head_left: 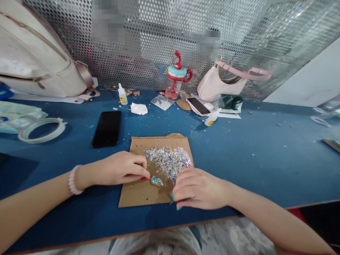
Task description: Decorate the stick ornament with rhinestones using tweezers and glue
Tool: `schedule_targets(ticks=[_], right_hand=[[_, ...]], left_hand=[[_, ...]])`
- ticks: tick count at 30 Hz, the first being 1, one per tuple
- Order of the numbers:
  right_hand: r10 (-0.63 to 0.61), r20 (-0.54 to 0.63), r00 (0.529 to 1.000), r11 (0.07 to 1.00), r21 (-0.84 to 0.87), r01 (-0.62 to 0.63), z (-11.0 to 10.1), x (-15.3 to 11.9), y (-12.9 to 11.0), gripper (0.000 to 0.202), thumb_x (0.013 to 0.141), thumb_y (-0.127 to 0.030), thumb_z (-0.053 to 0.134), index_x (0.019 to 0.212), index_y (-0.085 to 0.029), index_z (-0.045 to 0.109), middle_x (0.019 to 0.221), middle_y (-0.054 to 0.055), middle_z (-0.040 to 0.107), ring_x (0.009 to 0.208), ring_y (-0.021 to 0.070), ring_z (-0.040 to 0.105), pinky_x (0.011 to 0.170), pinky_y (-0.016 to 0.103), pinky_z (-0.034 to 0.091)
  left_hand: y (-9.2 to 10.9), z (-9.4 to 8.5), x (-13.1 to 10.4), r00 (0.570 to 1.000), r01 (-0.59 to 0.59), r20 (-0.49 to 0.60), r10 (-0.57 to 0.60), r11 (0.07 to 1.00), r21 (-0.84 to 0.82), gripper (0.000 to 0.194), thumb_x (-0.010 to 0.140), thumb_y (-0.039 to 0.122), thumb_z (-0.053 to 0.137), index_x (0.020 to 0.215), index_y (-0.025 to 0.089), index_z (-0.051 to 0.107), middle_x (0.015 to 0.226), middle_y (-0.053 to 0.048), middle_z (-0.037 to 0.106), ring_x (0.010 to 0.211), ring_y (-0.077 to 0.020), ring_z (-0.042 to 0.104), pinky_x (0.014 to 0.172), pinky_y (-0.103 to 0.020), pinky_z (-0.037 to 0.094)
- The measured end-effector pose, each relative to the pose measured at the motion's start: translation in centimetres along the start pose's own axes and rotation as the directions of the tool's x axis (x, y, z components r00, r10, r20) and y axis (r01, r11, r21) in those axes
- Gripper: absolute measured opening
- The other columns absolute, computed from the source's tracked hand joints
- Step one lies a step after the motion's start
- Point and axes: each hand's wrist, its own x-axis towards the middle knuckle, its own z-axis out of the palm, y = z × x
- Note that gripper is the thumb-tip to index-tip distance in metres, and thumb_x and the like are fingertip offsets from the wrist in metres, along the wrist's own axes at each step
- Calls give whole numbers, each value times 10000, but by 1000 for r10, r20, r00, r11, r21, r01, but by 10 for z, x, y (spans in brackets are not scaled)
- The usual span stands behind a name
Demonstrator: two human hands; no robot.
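Note:
A square of cardboard lies on the blue table in front of me, with a heap of multicoloured rhinestones spread over its upper right. From the left, my left hand pinches the end of a small teal, glittering piece between thumb and fingertip, just above the cardboard. My right hand is at the cardboard's right edge, beside the rhinestones, its fingers curled and closed. Whatever those fingers may hold is hidden or too small to name.
Behind the cardboard are a black phone, a glue bottle, a crumpled tissue, a red-handled cup, a pink-cased phone and another glue bottle. A tape roll lies left; bags stand along the perforated metal panel.

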Motion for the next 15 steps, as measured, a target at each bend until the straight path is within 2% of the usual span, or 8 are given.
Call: schedule_targets(ticks=[15], right_hand=[[-2, -6, 1000, 999, -54, 2, 4, 0, -2, 197, 947, -295, 547, 840, -154, 632, 749, 20, 694, 724, 132, 624, 753, 264, 455]], left_hand=[[0, 0, 1, 999, -6, -32, 6, 1000, -14, 243, 967, 214, 468, 1148, 298, 606, 948, -6, 601, 728, -94, 565, 638, -221, 387]])
